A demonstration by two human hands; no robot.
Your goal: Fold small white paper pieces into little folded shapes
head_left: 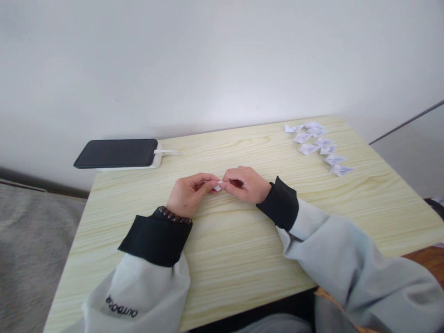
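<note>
Over the middle of the table, a small folded piece of white paper [217,188] is pinched between both hands. My left hand [192,192] is closed, thumb and fingertips on the paper's left side. From the other side, my right hand [248,184] grips it with thumb and bent forefinger. Fingers cover most of the paper, so its full shape cannot be made out. Several small folded white paper pieces [308,149] with pointed ends lie in a loose cluster at the back right.
On the back left of the wood-grain table [239,259] lies a black phone [117,153] atop a white block, a short white cable [170,151] at its right end. A white wall [222,64] stands directly behind the table. Grey carpet [33,249] shows at left.
</note>
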